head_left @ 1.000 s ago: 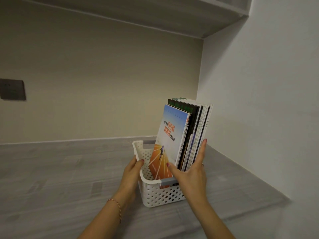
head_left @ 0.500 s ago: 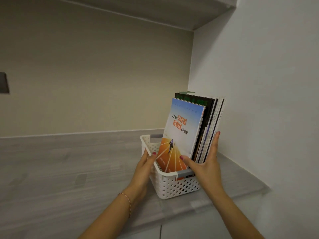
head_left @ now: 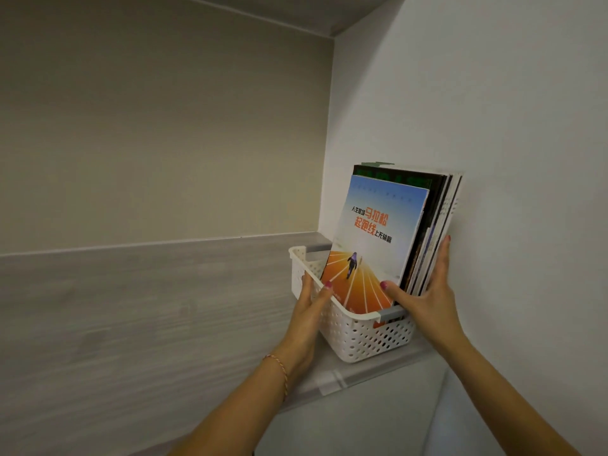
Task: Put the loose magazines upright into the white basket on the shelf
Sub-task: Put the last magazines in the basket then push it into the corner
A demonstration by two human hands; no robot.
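Observation:
A white perforated basket [head_left: 365, 340] stands on the grey wood shelf [head_left: 148, 307] against the right wall. Several magazines [head_left: 378, 238] stand upright in it, leaning right; the front one has a blue and orange cover with a runner. My left hand [head_left: 309, 311] grips the basket's left rim, fingers hooked over the edge. My right hand [head_left: 424, 297] holds the stack at its near edge, thumb on the front cover and fingers along the back magazine next to the wall.
The white side wall [head_left: 493, 159] runs right beside the basket. A beige back wall [head_left: 164, 126] stands behind the shelf, with an upper shelf's underside at the top. The shelf's front edge [head_left: 362, 376] lies just under the basket.
The basket with the magazines has shifted right, closer to the side wall. Both hands keep the same hold. My view has swung left and lower, and the wall plate has left the frame.

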